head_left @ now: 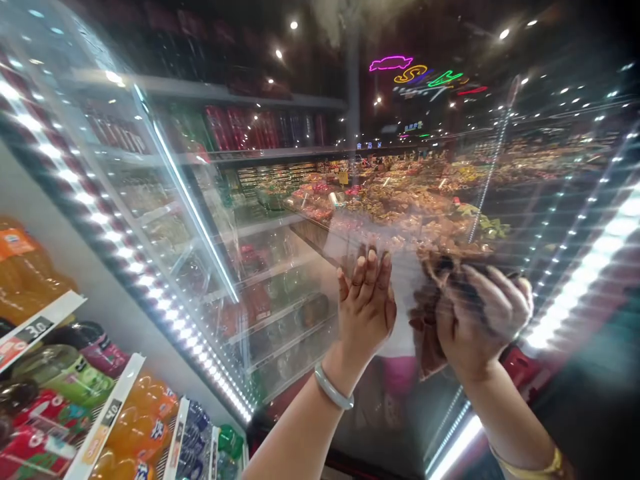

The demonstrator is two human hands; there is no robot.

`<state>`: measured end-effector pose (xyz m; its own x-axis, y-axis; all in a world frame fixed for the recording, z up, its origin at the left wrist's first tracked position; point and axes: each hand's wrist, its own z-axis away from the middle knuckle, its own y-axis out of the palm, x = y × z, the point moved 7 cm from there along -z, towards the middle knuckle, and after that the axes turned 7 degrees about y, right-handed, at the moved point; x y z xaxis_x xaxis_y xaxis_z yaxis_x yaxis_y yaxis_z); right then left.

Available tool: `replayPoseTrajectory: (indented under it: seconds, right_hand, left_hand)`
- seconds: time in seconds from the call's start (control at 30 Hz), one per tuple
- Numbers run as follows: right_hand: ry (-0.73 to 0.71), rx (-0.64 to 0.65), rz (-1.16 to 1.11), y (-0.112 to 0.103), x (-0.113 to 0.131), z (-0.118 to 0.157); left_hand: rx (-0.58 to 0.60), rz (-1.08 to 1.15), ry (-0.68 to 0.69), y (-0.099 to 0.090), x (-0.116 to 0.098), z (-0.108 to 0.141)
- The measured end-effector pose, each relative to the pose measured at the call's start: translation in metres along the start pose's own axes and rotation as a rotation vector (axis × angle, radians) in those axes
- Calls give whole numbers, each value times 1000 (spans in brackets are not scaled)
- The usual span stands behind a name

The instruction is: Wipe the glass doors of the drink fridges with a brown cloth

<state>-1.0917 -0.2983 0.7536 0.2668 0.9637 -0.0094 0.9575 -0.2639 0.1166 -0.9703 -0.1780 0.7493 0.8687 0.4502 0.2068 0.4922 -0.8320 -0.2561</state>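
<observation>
My left hand (367, 303) lies flat against the glass door (300, 280), fingers stretched upward, with a pale bangle (334, 390) on the wrist. To its right, my right hand (483, 320) is smeared by motion; its fingers bend over a crumpled brown cloth (429, 343) at the glass. The glass mirrors both hands and a pale garment, so the cloth's outline partly blends with its reflection. A yellow band (537, 463) circles the right forearm.
Bright LED strips (125, 253) run along the cooler's left frame, and another strip (590, 267) along the right. At lower left stand shelves of orange soda bottles (143, 420) and other drinks behind price tags (37, 328). Store displays and neon signs (425, 73) show in the glass.
</observation>
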Motion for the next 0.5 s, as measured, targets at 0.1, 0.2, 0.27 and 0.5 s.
replayPoseTrajectory:
  seconds: [0.1,0.2,0.27,0.5]
  right_hand:
    - [118,-49,32,12,16,-26]
    - [-10,-19,-8,24,53,-28]
    - [-100,24,-49,23,64,-10]
    - [-10,39,-65,2,7,3]
  left_hand:
    - [-20,-27,-40,0,9,7]
    - [-22,-48,-54,-1,15,13]
    - [-19,-76,-57,-2,18,15]
    - [-20,-140,-66,0,18,14]
